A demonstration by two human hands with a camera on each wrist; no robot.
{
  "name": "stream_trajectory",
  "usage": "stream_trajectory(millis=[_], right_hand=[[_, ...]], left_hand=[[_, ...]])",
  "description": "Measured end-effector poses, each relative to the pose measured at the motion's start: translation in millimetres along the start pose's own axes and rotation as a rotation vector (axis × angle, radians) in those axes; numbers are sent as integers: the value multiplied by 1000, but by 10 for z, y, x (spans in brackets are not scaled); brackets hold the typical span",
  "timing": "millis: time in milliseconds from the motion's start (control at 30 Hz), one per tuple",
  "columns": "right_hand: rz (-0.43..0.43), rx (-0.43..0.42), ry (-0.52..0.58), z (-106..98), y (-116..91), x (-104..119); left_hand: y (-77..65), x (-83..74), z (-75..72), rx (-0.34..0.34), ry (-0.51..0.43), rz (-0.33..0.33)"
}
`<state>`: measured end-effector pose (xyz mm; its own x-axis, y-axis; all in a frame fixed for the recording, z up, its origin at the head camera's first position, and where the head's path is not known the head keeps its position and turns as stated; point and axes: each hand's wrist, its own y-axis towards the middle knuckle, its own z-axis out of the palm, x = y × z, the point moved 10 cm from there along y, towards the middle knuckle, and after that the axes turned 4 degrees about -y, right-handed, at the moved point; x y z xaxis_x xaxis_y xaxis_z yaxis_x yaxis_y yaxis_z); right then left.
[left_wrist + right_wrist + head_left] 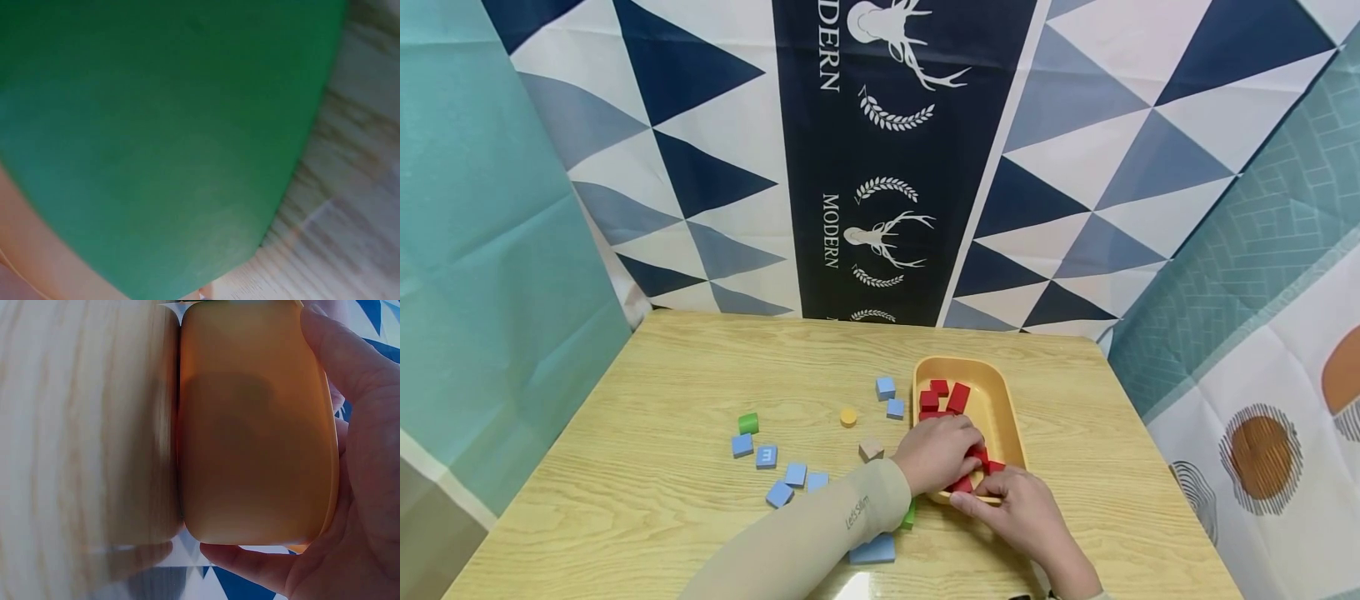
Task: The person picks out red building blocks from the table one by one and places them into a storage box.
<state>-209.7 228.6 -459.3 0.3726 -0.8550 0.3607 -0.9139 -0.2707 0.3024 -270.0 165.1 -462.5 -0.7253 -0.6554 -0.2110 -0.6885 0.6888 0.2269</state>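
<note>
A yellow tray (1009, 417) with several red blocks (958, 398) inside it stands on the table. My left hand (936, 454) reaches over its left rim, with bent fingers down among the red blocks; whether they pinch one is hidden. My right hand (1026, 510) grips the tray's near right corner. In the right wrist view, its thumb (344, 353) lies at the rim and a finger bends round the side of the tray (256, 437). A green block (169, 150) fills much of the left wrist view, close under my left wrist.
Left of the tray lie several blue blocks (796, 475), a green cylinder (748, 423), a yellow disc (848, 417) and a plain wood block (871, 449). Two blue blocks (886, 387) sit beside its far left side. A larger blue block (872, 550) lies below my left forearm.
</note>
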Motion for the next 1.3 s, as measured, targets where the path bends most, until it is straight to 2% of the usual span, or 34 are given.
stream_trajectory(millis=[500,700,800,933,1067,1200,1300], right_hand=[[2,7,-9,0,3,-1],[10,16,-11,9,9,-15],[6,21,-7,25,2,-12],[13,40,0,43,-11,-4],[63,82,-9,69,-11,-34],[84,92,-13,73,0,-46],[66,69,-16,51,-1,-31]], left_hand=[[-7,12,-12,2,-27,-14],[-15,40,-26,-10,-91,-24],[-53,48,-57,-6,-162,-17],[-173,33,-157,32,-323,24],[-380,93,-368,23,-428,48],[-660,324,-676,-15,-501,-12],[-902,605,-901,-18,-576,-98]])
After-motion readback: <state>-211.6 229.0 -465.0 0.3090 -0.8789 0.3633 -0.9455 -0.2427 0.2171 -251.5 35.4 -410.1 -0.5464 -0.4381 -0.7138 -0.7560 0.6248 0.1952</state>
